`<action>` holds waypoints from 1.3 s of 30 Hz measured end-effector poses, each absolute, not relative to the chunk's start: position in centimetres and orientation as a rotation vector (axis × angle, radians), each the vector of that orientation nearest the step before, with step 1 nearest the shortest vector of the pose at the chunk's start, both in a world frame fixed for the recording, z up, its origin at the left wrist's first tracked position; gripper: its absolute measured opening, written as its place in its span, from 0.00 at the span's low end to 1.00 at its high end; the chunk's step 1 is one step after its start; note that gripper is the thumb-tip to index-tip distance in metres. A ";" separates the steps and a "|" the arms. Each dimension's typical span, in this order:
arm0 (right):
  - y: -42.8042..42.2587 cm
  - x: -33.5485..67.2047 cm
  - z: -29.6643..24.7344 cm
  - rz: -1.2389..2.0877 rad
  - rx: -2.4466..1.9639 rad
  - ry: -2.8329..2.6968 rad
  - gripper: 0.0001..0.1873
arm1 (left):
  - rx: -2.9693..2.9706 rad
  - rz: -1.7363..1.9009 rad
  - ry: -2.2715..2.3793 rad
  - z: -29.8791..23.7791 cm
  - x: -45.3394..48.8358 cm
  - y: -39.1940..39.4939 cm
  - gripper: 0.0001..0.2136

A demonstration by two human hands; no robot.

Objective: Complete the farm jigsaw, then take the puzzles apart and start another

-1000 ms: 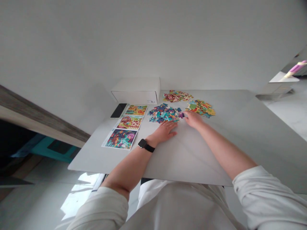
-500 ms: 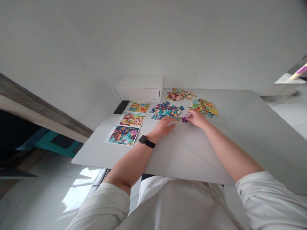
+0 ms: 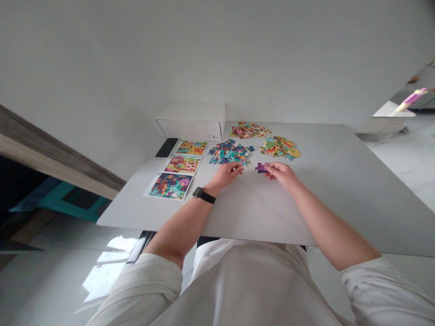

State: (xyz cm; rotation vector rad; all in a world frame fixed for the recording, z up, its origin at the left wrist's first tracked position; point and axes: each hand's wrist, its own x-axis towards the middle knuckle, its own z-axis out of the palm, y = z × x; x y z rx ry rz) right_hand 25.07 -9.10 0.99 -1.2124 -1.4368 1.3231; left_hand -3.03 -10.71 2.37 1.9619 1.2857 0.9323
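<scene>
Purple jigsaw pieces [image 3: 261, 168], which look joined, are pinched between the thumb and fingers of my right hand [image 3: 282, 174], just over the table. My left hand [image 3: 228, 174], with a black watch [image 3: 204, 195] on its wrist, is at the near edge of a pile of blue and teal jigsaw pieces [image 3: 228, 153]. Its fingers are curled in and the thumb meets them; whatever may be between the tips is too small to make out. A gap separates the two hands.
A yellow-green pile of jigsaw pieces [image 3: 281, 147] and a red-pink pile [image 3: 248, 130] lie farther back. Three picture sheets [image 3: 171, 186] are lined up at left, beside a phone [image 3: 166, 147]. A white box [image 3: 190, 129] stands against the wall. The table [image 3: 258, 213] has a near edge at my body.
My right hand has drawn nearer me with the purple pieces, away from the yellow-green pile. My left fingers, flat and spread before, have curled together. The whole view has shifted slightly.
</scene>
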 end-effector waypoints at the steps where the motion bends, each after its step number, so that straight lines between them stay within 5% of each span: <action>1: -9.3 24.7 0.8 1.333 -1.206 -1.416 0.33 | 1.941 0.926 1.267 2.5 -2.8 -10.9 0.19; 22: -10.4 23.2 1.1 1.270 -1.187 -1.469 0.32 | 1.744 0.687 1.015 2.1 -1.2 -11.8 0.11; 30: -10.9 23.2 1.5 1.173 -1.184 -1.660 0.27 | 1.843 0.670 1.002 2.3 -0.8 -12.3 0.19; 39: -11.1 23.1 1.7 1.134 -1.162 -1.719 0.26 | 1.802 0.690 1.042 2.9 -0.7 -12.5 0.16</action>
